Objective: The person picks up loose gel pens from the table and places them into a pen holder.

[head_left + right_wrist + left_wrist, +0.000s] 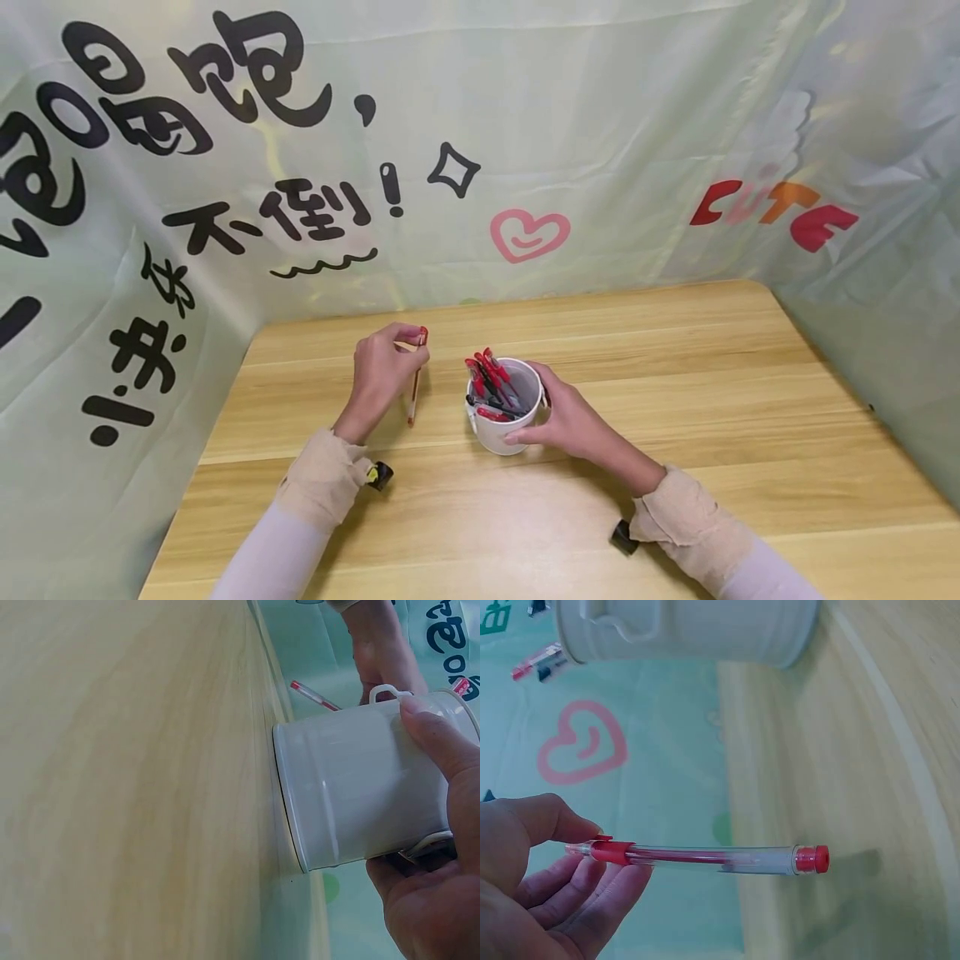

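In the head view, my left hand (378, 367) pinches a red-capped clear gel pen (413, 398) near its capped top, and the pen hangs almost upright over the table. The left wrist view shows the thumb and fingertips at the red cap, with the clear barrel (697, 856) and red end plug sticking out. To the right of it is a small white bucket (501, 437) with side handles, holding several red and black pens (491, 379). My right hand (566, 417) grips this bucket from its right side, thumb across the front wall (352, 787).
The wooden table (675, 383) extends around both hands. A pale green curtain (615, 150) with black lettering and a pink heart (529, 236) rises behind the table and along its sides. Small black devices (624, 537) sit at both wrists.
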`<state>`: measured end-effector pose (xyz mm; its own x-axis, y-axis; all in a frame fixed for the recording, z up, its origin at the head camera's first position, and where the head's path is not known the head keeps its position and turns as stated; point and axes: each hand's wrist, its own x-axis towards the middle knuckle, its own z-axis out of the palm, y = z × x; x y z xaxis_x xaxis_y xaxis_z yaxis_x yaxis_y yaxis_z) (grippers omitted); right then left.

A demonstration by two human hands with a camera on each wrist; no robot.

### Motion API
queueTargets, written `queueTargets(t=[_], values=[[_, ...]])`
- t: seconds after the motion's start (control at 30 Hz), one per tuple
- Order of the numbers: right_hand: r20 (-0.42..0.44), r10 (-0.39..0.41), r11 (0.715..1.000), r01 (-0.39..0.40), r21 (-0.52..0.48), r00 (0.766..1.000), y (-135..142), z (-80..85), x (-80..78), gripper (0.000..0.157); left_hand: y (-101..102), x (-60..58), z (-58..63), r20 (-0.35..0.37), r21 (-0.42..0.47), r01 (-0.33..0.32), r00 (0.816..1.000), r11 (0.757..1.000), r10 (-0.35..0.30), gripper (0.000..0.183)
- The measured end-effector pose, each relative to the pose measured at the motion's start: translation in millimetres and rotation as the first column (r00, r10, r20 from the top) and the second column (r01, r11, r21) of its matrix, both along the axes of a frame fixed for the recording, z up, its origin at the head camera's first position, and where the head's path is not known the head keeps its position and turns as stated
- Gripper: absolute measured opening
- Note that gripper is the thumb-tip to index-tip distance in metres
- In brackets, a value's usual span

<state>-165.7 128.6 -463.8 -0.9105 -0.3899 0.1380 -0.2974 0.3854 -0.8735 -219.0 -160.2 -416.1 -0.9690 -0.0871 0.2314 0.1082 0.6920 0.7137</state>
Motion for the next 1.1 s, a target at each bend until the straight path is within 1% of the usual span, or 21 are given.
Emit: queueTargets(t=[0.13,0.27,0.4,0.5,0.63,0.73,0.97,1.1], values=[[-0.01,-0.001,1.0,0.001,0.008,1.0,0,-1.5,-0.5,0.104,4,3.6,6.9,-0.039,0.04,0.005,0.999,0.999,-0.004,0.025],[-0.005,-0.003,1.0,0.003,0.011,1.0,0,-2.7,-0.7,0.105,6,7.1,11.8,-0.056,0.072,0.01,0.998,0.997,-0.006,0.024],[0.001,-0.001,1.0,0.001,0.007,1.0,1,-3.2,-0.9,0.105,8,10.9,17.5,-0.08,0.129,0.016,0.997,0.992,-0.006,0.022],[-0.004,0.0,1.0,0.0,0.01,1.0,0,-4.2,-1.4,0.104,10,13.8,22.5,-0.1,0.188,0.032,0.995,0.982,-0.013,0.023],[-0.005,-0.003,1.0,0.003,0.012,1.0,1,-4.4,-1.1,0.105,13,17.3,29.0,-0.121,0.267,0.059,0.992,0.962,-0.028,0.025],[-0.002,-0.003,1.0,0.003,0.009,1.0,1,-4.2,-0.9,0.105,16,20.5,34.2,-0.142,0.301,0.074,0.989,0.951,-0.032,0.026],[0.01,0.0,1.0,0.0,0.01,1.0,1,-5.6,-1.7,0.106,21,28.8,48.1,-0.175,0.347,0.079,0.984,0.934,-0.019,0.024],[0.009,-0.001,1.0,0.001,0.01,1.0,1,-6.0,-2.1,0.106,23,32.0,54.7,-0.192,0.394,0.104,0.981,0.913,-0.029,0.023]])
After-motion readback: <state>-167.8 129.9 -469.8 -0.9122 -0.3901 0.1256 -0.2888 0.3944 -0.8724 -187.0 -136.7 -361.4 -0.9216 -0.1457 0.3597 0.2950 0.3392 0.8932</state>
